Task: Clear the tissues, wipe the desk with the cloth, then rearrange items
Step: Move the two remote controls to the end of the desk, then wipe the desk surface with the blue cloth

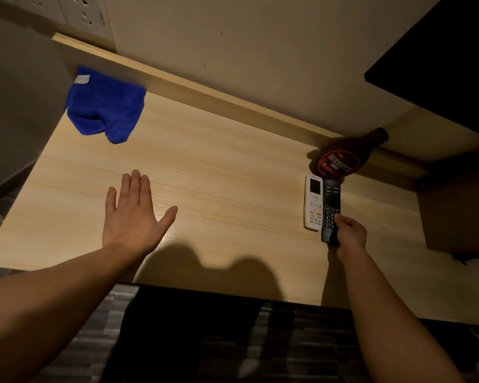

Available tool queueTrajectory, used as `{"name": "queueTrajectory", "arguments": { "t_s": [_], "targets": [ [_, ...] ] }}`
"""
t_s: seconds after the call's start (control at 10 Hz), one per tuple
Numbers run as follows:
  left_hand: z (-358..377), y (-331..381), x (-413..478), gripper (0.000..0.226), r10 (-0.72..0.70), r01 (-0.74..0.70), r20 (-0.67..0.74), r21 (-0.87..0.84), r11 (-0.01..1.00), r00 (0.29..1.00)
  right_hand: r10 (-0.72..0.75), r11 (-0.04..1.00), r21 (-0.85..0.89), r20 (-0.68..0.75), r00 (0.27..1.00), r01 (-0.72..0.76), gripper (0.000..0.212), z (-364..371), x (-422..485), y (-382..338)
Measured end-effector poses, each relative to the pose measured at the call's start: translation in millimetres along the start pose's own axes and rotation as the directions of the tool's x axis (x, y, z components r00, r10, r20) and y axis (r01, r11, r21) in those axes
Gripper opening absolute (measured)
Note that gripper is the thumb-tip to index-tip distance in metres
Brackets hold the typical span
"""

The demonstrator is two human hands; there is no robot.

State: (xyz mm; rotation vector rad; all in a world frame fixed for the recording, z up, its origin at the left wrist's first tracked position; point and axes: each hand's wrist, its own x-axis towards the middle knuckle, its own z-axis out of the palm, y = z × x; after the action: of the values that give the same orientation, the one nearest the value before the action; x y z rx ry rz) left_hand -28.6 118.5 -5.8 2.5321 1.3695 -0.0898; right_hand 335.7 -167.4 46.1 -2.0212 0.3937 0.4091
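Note:
A crumpled blue cloth (105, 106) lies at the far left corner of the light wooden desk (219, 189). My left hand (134, 214) is flat and open over the desk's left middle, holding nothing. My right hand (350, 234) grips the near end of a black remote (331, 205), which lies beside a white remote (313, 201) on the desk's right side. Just behind both remotes stands a brown syrup bottle (346, 154) against the back ledge. No tissues are in view.
Wall sockets (80, 12) sit above the desk's far left. A dark panel (440, 56) hangs at the upper right, and a brown box-like unit (459, 214) borders the desk's right end. Dark flooring lies below the near edge.

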Motion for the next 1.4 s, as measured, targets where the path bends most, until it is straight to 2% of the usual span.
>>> {"name": "queueTrajectory", "arguments": {
  "t_s": [0.1,0.3,0.5,0.6,0.7,0.8,0.9,1.0,1.1,1.2,1.3,1.4],
  "targets": [
    [-0.1,0.5,0.3,0.098,0.002,-0.002,0.000,-0.001,1.000,1.000,-0.009,1.000,-0.028,-0.019,1.000,0.008,0.017,4.8,0.6,0.1],
    [1.7,-0.8,0.7,0.099,0.002,-0.002,-0.006,-0.011,1.000,1.000,-0.128,0.977,-0.184,-0.091,0.988,0.109,0.023,9.3,6.1,3.7],
    [5.3,-1.6,1.9,0.099,0.008,-0.008,-0.004,-0.010,1.000,1.000,-0.175,0.944,-0.303,-0.124,0.977,0.130,0.029,10.5,6.2,5.1],
    [5.4,-2.7,1.9,0.100,0.011,-0.011,0.000,-0.017,1.000,1.000,-0.318,0.841,-0.499,-0.148,0.936,0.207,0.037,14.3,-4.0,2.3],
    [3.8,-2.1,1.2,0.100,0.008,-0.008,0.008,-0.017,1.000,1.000,-0.539,0.690,-0.593,-0.037,0.841,0.416,0.037,34.2,-40.9,-4.6],
    [0.6,-2.0,1.4,0.099,0.012,-0.011,0.031,-0.023,1.000,0.999,-0.604,0.562,-0.566,0.217,0.767,0.603,0.042,74.4,-96.6,-8.4],
    [-5.2,-1.2,0.6,0.096,0.021,-0.016,0.061,-0.072,0.997,0.998,-0.566,0.403,-0.533,0.494,0.660,0.744,0.052,121.0,-143.4,-8.4],
    [-19.8,-5.1,2.8,0.086,0.041,-0.025,0.096,-0.159,0.987,0.994,-0.475,0.330,-0.496,0.648,0.595,0.803,0.064,168.9,-179.1,-10.2],
    [-46.3,-21.2,23.3,0.065,0.071,-0.052,0.060,-0.275,0.960,0.996,-0.403,0.292,-0.526,0.689,0.602,0.799,0.075,209.3,-204.2,-11.1],
    [-74.8,-39.1,61.2,0.048,0.019,-0.036,-0.050,-0.375,0.926,0.999,-0.372,0.265,-0.560,0.691,0.619,0.785,0.085,239.0,-222.7,-8.0],
    [-96.8,-56.6,111.2,0.035,-0.038,-0.038,-0.192,-0.376,0.926,0.981,-0.337,0.210,-0.592,0.704,0.626,0.778,0.092,261.5,-225.5,-1.6],
    [-109.8,-72.3,163.0,0.048,0.012,-0.072,-0.183,-0.327,0.942,0.983,-0.332,0.183,-0.618,0.693,0.640,0.765,0.096,271.6,-214.0,2.8]
  ]
}}
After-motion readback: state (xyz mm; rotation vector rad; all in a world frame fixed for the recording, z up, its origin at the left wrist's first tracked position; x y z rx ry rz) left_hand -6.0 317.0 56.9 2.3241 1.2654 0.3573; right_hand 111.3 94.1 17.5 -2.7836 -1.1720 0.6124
